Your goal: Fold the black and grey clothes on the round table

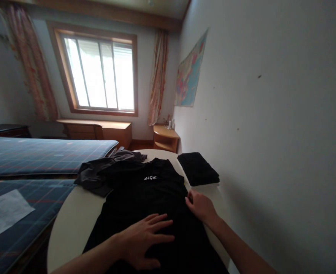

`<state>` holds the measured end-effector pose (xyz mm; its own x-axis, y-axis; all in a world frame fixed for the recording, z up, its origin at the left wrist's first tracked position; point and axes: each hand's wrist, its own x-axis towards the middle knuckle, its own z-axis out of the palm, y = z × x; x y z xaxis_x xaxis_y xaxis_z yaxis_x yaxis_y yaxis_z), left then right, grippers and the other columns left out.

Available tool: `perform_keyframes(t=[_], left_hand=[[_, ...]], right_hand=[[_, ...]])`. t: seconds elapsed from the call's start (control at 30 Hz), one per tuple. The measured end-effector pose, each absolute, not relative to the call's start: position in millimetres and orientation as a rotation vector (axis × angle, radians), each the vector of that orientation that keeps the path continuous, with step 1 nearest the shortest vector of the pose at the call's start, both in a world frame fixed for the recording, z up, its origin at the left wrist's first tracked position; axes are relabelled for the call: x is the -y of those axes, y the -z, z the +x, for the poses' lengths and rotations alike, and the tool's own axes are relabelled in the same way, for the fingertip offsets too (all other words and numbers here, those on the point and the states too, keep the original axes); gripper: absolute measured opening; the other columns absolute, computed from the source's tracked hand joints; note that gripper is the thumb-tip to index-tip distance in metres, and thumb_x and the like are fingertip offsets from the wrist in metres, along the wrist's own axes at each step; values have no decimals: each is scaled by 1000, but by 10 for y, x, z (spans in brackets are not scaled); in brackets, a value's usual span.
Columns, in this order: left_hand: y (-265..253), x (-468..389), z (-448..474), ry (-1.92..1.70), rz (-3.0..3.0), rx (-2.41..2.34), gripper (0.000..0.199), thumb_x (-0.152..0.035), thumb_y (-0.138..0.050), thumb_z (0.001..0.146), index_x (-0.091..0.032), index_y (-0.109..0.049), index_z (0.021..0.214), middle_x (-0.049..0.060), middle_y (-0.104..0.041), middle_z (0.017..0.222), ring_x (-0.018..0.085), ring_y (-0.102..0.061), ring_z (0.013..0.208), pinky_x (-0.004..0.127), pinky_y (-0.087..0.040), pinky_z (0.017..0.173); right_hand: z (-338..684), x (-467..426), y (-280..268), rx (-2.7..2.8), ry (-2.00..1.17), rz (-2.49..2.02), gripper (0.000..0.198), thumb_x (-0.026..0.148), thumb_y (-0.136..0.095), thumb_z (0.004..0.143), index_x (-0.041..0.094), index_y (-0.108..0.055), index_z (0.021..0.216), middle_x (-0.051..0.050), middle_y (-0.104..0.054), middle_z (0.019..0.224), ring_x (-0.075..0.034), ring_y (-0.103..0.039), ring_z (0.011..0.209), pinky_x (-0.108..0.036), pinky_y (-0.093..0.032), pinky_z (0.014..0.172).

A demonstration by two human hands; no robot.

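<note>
A black T-shirt [156, 198] with small white lettering on it lies spread over a round white table [71, 224]. My left hand [145, 239] rests on the shirt's lower middle, fingers spread and flat. At the shirt's right edge, my right hand [200, 205] has its fingers curled and pinched on the cloth. The shirt's bottom end runs out of view below. Just beyond my right hand sits a stack of folded black cloth [198, 168] with a white layer beneath it.
Crumpled dark grey clothing [95, 177] lies at the table's far left, against the shirt. Beds with blue plaid mattresses [42, 156] stand to the left, one bearing a sheet of paper [7, 213]. A white wall [284, 152] rises close on the right. A wooden corner shelf [166, 133] stands behind.
</note>
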<state>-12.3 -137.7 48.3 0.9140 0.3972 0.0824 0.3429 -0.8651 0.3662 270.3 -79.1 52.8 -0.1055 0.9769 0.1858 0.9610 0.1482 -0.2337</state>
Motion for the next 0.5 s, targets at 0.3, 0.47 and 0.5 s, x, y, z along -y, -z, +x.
perform_keyframes(t=[0.3, 0.47, 0.5], left_hand=[[-546, 1587, -3, -139, 2614, -295, 56, -18, -54, 92, -46, -48, 141, -6, -29, 160, 32, -28, 146, 55, -24, 119], [-414, 1554, 92, -184, 2786, -214, 27, -29, -50, 98, -28, -66, 120, 5, -58, 140, 28, -53, 128, 43, -43, 106], [-403, 1547, 135, -212, 2807, -252, 26, -31, -51, 98, -28, -65, 120, 5, -62, 133, 25, -57, 122, 40, -44, 104]], right_hand=[[3064, 664, -329, 2229, -192, -2028, 24, 33, -50, 96, 17, -67, 90, -8, -74, 89, -21, -68, 83, -28, -38, 66], [3045, 666, -328, 2221, -198, -2082, 25, 36, -53, 95, 17, -68, 94, -9, -74, 94, -22, -68, 86, -27, -38, 67], [3044, 678, -337, 2219, -211, -2087, 28, 40, -53, 94, 17, -68, 93, -9, -74, 92, -22, -68, 85, -27, -37, 66]])
